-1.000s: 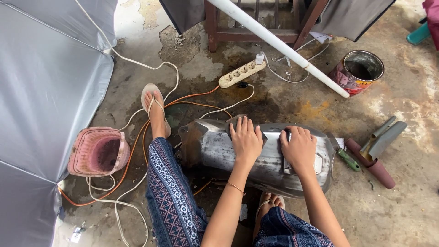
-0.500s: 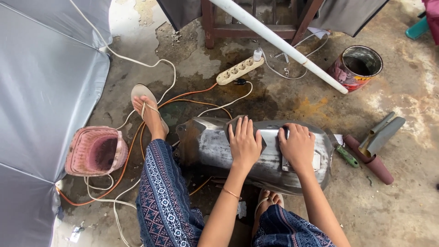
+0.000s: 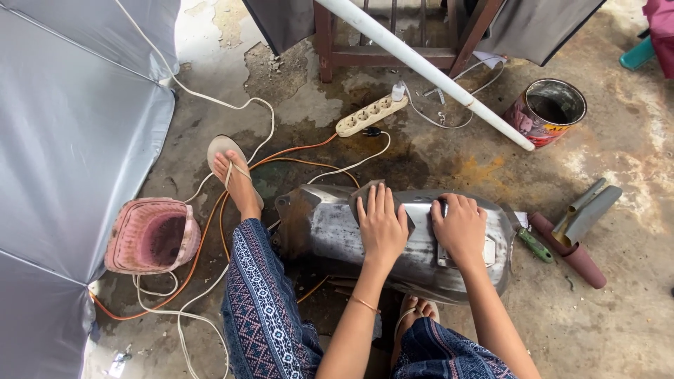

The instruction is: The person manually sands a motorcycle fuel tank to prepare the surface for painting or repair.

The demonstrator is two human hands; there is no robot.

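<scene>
A pink basket (image 3: 151, 237) is sitting at the left. In the middle, the left hand (image 3: 381, 223) is pressing a dark sanding sheet (image 3: 365, 194) flat, fingers together, onto the bare metal tank (image 3: 330, 228) on the floor. The right hand (image 3: 460, 228) is curling over its top.

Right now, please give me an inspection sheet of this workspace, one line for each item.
Surface: stained, cracked concrete floor.
Job's things: bare metal tank lying on its side; dark sanding sheet on it.
Clutter: rusty paint can, pink basket, green-handled tool, maroon roll.
Grippers: left hand flat on the sheet; right hand gripping the tank top.
Cables: power strip, white cord and orange cord loose on the floor.
Surroundings: grey canopy, white pole, wooden frame.
</scene>
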